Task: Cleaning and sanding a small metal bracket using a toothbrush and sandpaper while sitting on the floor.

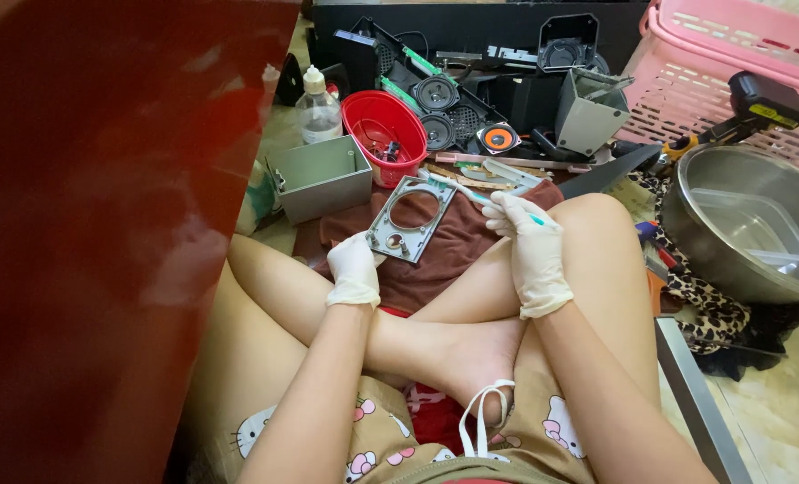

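Observation:
I sit cross-legged on the floor, both hands in pale rubber gloves. My left hand (pixel 354 267) grips the lower left corner of a grey metal speaker frame (pixel 410 218) with a large round hole and a smaller one, held tilted over a brown cloth (pixel 457 242). My right hand (pixel 529 237) holds a white toothbrush (pixel 457 185) with a teal handle, its head reaching toward the frame's upper right edge.
A red plastic bowl (pixel 383 134), a grey metal box (pixel 320 177) and a clear bottle (pixel 317 109) stand ahead. Black speaker parts (pixel 457 99) lie behind. A pink basket (pixel 731 63) and a steel basin (pixel 744 220) sit right. A red panel (pixel 95 224) fills the left.

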